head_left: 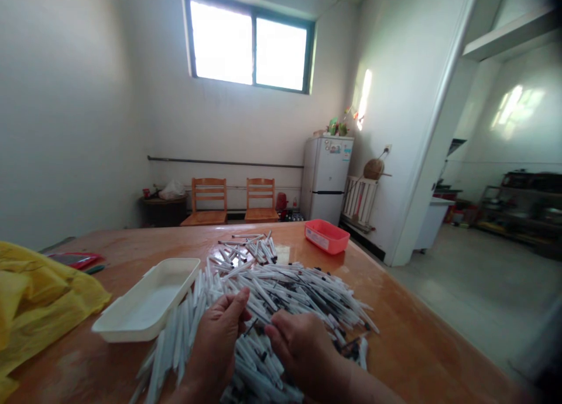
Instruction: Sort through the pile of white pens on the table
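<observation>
A large heap of white pen barrels with dark ends [307,290] spreads across the wooden table [395,339]. My left hand [222,334] is over the near part of the heap, thumb and fingers pinched together. Close to its fingertips a thin dark stick shows, too small to tell whether it is gripped. Just to the right, my right hand [302,339] is closed with its fingers curled and the thumb pressed in; whatever it holds is hidden. The two hands are a short gap apart. Left of them is a white plastic tray [127,316], touched by barrels along its right side.
A red plastic basket [327,237] stands at the table's far right edge. Yellow plastic sheeting [48,304] covers the left side, with a red flat item [76,260] behind it. Two wooden chairs [209,199] and a fridge [329,175] are by the back wall.
</observation>
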`<state>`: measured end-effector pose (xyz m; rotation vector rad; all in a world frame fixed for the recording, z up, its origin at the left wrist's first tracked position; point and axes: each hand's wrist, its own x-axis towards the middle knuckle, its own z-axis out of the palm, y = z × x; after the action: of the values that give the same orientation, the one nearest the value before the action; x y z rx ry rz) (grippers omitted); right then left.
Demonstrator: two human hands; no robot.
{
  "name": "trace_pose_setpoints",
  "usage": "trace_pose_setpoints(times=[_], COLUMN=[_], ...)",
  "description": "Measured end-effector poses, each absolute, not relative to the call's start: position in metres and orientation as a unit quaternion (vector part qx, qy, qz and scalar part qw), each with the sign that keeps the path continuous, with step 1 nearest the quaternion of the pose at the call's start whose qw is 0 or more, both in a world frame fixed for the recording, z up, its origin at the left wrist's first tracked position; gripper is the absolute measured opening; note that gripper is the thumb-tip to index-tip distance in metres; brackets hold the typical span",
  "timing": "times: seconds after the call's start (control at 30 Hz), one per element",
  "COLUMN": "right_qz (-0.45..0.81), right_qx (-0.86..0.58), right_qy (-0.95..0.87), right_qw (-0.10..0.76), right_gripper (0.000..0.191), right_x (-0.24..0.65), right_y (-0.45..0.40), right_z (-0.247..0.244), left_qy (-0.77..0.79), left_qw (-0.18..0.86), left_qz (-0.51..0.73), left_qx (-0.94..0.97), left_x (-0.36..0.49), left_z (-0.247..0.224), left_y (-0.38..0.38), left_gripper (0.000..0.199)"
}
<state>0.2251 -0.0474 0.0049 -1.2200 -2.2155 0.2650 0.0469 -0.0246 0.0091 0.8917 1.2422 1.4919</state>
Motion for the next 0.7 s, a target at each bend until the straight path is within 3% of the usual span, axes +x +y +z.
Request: trace_pose_setpoints(times=[0.07,0.27,0.47,0.7], right_qz=[0.1,0.309,0.351,0.419], right_qx=[-0.451,-0.435,-0.443,-0.388], right_qy=[-0.837,-0.761,-0.712,-0.691], right_qw=[0.292,0.37,0.417,0.443], right_gripper=[0.03,0.035,0.035,0.038], right_x=[0.226,0.23,0.233,0.226], right_y=[-0.052,-0.044,-0.031,-0.035], right_z=[0.004,-0.003,-0.007,-0.008], left_qy=[0.528,0.507,0.535,0.411], left_qw=[0.452,0.467,0.448,0.625], left_qz=[0.627,0.611,0.562,0.511], left_qx=[0.351,0.389,0.445,0.424], left_x=[0.039,0.028,0.043,0.057], left_z=[0.008,0.01,0.02,0.013], left_y=[-0.021,-0.017,-0.026,-0.033], left_gripper=[0.048,0.047,0.067,0.033])
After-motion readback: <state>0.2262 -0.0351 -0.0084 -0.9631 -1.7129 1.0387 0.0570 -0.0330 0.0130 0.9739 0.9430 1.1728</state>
